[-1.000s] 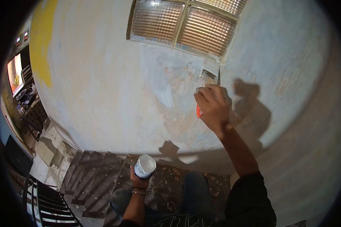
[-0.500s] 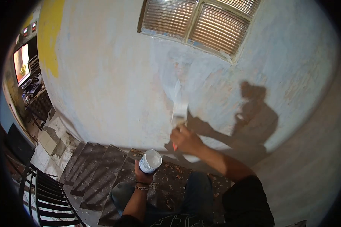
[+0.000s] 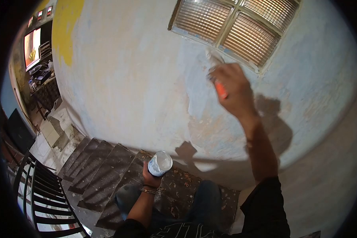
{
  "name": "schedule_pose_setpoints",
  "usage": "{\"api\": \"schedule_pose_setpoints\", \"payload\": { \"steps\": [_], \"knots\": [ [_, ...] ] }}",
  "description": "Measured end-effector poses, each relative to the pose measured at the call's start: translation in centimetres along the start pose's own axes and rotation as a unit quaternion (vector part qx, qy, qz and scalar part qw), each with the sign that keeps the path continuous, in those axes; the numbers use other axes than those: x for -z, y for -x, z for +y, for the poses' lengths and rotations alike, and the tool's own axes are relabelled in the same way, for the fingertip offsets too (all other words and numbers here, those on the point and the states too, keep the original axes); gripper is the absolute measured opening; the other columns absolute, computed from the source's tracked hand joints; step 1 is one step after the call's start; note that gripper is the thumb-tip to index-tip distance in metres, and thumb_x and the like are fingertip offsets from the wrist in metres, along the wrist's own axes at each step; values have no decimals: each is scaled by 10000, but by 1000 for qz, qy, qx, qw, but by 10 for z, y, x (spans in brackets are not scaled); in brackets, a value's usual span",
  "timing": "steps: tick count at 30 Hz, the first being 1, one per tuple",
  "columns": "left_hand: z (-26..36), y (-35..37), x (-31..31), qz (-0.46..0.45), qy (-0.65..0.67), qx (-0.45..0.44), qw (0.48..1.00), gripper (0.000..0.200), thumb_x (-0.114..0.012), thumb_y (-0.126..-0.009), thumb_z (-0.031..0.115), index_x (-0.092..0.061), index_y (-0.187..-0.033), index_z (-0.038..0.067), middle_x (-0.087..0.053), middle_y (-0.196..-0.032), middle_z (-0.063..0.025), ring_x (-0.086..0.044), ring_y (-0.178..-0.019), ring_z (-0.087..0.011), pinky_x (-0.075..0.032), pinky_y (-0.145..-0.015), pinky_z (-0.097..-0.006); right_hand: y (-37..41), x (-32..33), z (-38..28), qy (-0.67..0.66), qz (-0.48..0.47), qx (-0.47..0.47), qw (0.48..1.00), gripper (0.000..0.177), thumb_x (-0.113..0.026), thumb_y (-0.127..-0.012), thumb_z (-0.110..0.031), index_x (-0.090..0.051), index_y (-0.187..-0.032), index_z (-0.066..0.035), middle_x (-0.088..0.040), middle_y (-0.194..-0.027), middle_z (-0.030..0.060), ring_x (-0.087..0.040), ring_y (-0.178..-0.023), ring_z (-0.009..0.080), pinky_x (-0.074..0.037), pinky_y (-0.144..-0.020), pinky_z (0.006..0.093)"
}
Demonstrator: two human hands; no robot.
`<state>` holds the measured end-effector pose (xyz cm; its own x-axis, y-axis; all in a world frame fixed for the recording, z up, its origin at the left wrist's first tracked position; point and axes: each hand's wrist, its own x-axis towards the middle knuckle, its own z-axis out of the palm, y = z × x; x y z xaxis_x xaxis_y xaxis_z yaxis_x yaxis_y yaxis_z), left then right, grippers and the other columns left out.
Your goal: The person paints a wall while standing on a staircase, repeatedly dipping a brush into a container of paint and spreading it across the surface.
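My right hand is closed around the orange handle of a paintbrush. Its bristles are against the patchy wall, or very near it, just below the window; blur hides the exact contact. Low in front of me, my left hand grips a paint can from its left side. White paint shows inside the can, which leans slightly, and its outside is smeared with white.
Dark panels cover the floor beneath me. A black metal railing stands at lower left. Beyond the wall's left edge are a bright screen and cluttered items. Yellow paint marks the upper left wall.
My right hand has moved the paintbrush up and to the right, from mid-wall to just under the window. The left hand still holds the can. The view has shifted slightly.
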<state>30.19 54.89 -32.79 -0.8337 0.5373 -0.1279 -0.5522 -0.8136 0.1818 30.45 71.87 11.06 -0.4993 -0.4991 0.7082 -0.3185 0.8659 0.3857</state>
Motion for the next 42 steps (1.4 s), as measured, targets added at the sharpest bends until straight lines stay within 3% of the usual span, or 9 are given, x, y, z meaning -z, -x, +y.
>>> {"api": "schedule_pose_setpoints", "payload": {
  "steps": [4,8,11,17,21,26,31,37,42],
  "knots": [
    [5,3,-1,-3,-5,-5,1000,689,-267,-975,613,-488,-1374,96,-538,-1366,-95,-517,-1251,-324,-415,-1022,-518,72,-75,-13,221,-100,96,965,104,-604,-752,-141,-649,-845,-153,-615,-936,-16,-585,-972,193,-513,-732,339],
    [13,3,-1,-11,1,-17,1000,691,-273,-971,618,-483,-1383,104,-537,-1369,-86,-515,-1254,-324,-408,-1028,-517,144,-103,-55,-25,-219,84,972,160,-647,-711,-93,-660,-866,-127,-613,-946,-19,-586,-1017,192,-536,-774,319],
    [17,0,4,-24,-14,-47,998,683,-312,-955,630,-468,-1408,142,-536,-1374,-78,-521,-1240,-321,-421,-1009,-510,133,-89,-56,-84,-184,44,978,200,-651,-697,-37,-663,-885,-104,-623,-973,-1,-584,-1054,218,-538,-791,331],
    [24,6,-8,19,-8,-58,998,660,-306,-952,637,-505,-1377,173,-573,-1326,-39,-556,-1191,-299,-446,-956,-485,54,-53,-26,108,2,83,991,101,-646,-735,-95,-628,-830,-121,-601,-953,-4,-572,-1059,209,-546,-684,288],
    [25,6,-1,13,-12,-61,998,663,-303,-953,637,-505,-1373,165,-566,-1332,-44,-546,-1204,-301,-442,-959,-491,139,-130,-48,135,-117,129,975,40,-615,-738,-161,-605,-755,-126,-544,-860,-19,-551,-979,205,-542,-674,274],
    [33,7,0,20,-18,-93,995,670,-315,-943,651,-506,-1371,171,-562,-1335,-39,-537,-1217,-300,-437,-960,-502,244,-184,-98,-62,-211,112,969,83,-625,-722,-131,-620,-791,-86,-569,-908,44,-554,-990,235,-548,-764,286],
    [45,22,-10,59,-11,-106,993,647,-353,-933,654,-519,-1348,186,-571,-1309,-35,-554,-1173,-293,-447,-924,-511,145,-117,-81,-27,-132,48,990,120,-640,-721,-117,-634,-836,-84,-596,-911,25,-580,-1029,212,-543,-734,288],
    [49,21,-12,62,-21,-134,989,627,-369,-931,649,-529,-1324,188,-587,-1263,-37,-568,-1127,-289,-457,-879,-508,45,-119,-44,95,37,109,989,65,-633,-713,-110,-598,-762,-86,-557,-853,21,-565,-997,222,-538,-749,285],
    [50,23,-14,49,-23,-135,989,627,-360,-941,638,-513,-1339,179,-574,-1279,-44,-557,-1146,-299,-451,-895,-520,125,-187,-68,11,-142,72,987,64,-644,-732,-120,-617,-769,-76,-570,-885,43,-556,-1016,233,-555,-770,306]
  ]
}}
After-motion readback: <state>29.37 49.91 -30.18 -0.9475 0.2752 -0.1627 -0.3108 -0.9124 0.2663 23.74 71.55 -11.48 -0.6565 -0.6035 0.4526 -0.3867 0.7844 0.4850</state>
